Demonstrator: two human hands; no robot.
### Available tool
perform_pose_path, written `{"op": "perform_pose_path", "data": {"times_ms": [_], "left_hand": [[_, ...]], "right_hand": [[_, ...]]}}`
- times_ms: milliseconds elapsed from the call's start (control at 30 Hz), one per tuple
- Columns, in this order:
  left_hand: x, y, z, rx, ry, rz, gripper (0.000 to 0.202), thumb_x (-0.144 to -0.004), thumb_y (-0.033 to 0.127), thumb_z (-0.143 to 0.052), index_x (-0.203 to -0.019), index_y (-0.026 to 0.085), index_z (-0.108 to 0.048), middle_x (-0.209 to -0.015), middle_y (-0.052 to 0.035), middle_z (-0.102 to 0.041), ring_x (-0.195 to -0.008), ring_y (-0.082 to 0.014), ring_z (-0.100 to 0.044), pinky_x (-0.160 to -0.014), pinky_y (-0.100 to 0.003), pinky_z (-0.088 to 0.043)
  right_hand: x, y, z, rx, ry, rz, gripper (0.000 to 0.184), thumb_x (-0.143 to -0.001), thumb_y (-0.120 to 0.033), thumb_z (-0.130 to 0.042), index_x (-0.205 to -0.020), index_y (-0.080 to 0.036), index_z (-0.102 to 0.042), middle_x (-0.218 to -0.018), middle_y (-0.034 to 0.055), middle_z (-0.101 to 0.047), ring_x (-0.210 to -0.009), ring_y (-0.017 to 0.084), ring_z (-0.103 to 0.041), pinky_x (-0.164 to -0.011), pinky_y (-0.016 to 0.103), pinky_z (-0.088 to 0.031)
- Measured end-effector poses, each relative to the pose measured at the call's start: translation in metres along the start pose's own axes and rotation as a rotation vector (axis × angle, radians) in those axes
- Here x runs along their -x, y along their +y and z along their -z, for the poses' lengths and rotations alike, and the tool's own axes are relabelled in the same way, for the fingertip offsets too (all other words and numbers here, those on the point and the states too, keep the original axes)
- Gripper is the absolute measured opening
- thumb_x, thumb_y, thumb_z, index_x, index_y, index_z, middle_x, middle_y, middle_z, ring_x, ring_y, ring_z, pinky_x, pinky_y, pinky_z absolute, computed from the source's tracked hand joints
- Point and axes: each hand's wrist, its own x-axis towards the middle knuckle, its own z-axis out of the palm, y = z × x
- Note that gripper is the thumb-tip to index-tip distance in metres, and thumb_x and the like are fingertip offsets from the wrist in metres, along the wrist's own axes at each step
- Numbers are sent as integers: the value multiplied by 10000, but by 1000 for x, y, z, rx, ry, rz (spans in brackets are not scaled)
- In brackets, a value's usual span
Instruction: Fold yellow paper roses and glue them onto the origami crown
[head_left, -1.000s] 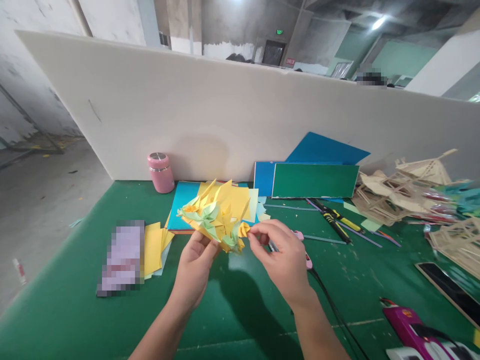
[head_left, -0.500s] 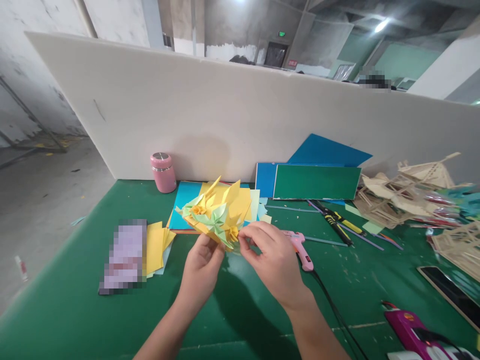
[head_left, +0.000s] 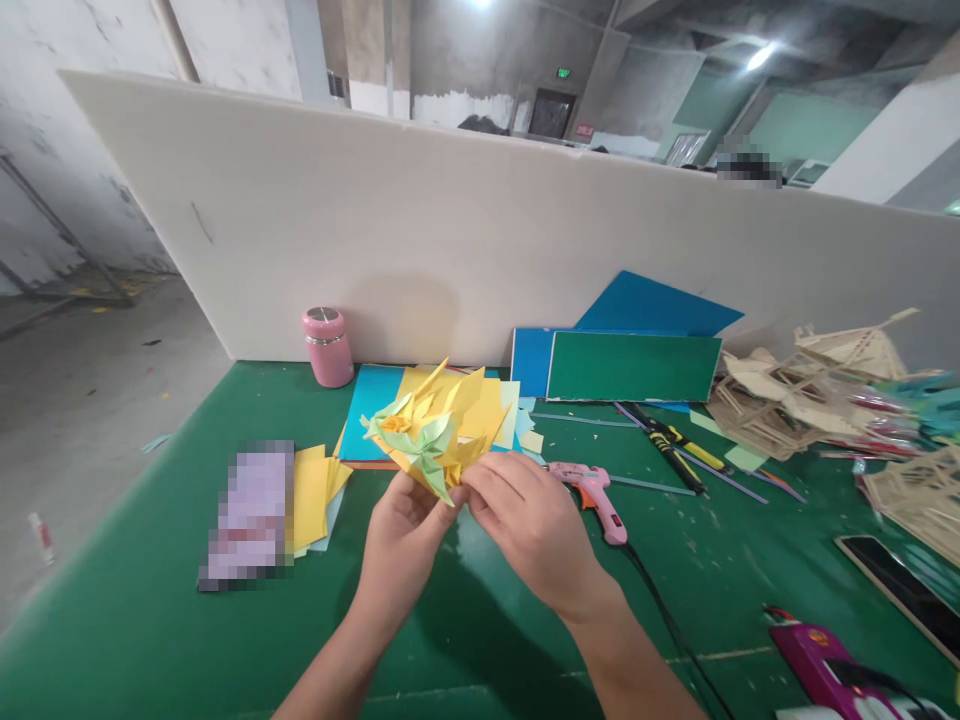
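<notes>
A folded paper flower piece [head_left: 427, 440], yellow with pale green petals, is held above the green table. My left hand [head_left: 409, 530] grips its lower edge, thumb in front. My right hand [head_left: 521, 520] pinches the piece's lower right side, its fingertips close to the left thumb; the exact spot they grip is hidden behind the fingers. Behind the flower piece lies a stack of yellow and blue paper sheets [head_left: 367, 405]. Just right of my right hand rests a pink glue gun [head_left: 600, 495] with an orange trigger.
A pink flask [head_left: 328, 350] stands back left. A blurred purple packet [head_left: 251, 515] lies beside yellow paper slips [head_left: 309, 495]. To the right are black-and-yellow pliers [head_left: 675, 450], wooden models [head_left: 795, 390], a phone [head_left: 904, 590] and a magenta device [head_left: 817, 665]. A white partition [head_left: 450, 230] closes off the back.
My right hand has shifted slightly left, its fingertips now near my left thumb. The flower piece has turned a little, and more of the glue gun shows.
</notes>
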Motion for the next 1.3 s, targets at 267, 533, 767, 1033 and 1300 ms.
{"op": "perform_pose_path", "data": {"times_ms": [267, 533, 767, 1033, 1300], "left_hand": [[1, -1, 2, 38, -21, -2, 376, -584, 368, -810, -876, 170, -679, -910, -81, -757, -921, -261, -684, -845, -373, -528], [4, -3, 0, 41, -6, -8, 374, -619, 384, -789, -898, 160, -682, -945, -93, -748, -937, -257, -676, -868, -374, -517], [5, -7, 5, 17, -23, -33, 365, -658, 387, -768, -936, 168, -677, -968, -86, -743, -938, -242, -676, -858, -352, -527], [5, -5, 4, 25, -18, -25, 359, -659, 386, -765, -933, 168, -683, -977, -93, -742, -959, -256, -671, -867, -366, -522], [5, -5, 5, 12, -23, -30, 407, -638, 395, -778, -960, 165, -684, -992, -102, -739, -971, -266, -666, -883, -375, -510]], "right_hand": [[0, -3, -5, 25, 62, -6, 183, -916, -106, -467, -802, -136, -606, -710, 37, -638, -669, 152, -557, -615, 275, -449], [-2, -3, -6, 29, 62, 30, 190, -918, -88, -458, -805, -122, -608, -708, 40, -638, -680, 153, -557, -629, 275, -450], [-5, -1, -5, 52, 48, 97, 162, -898, -65, -489, -800, -113, -608, -736, 48, -650, -718, 159, -587, -660, 283, -465], [-7, 2, -2, 53, 28, 133, 192, -904, -76, -468, -787, -119, -614, -725, 54, -647, -666, 154, -564, -631, 287, -484], [-9, 4, 0, 21, 22, 162, 180, -911, -79, -457, -836, -106, -619, -745, 69, -655, -703, 163, -582, -638, 290, -497]]}}
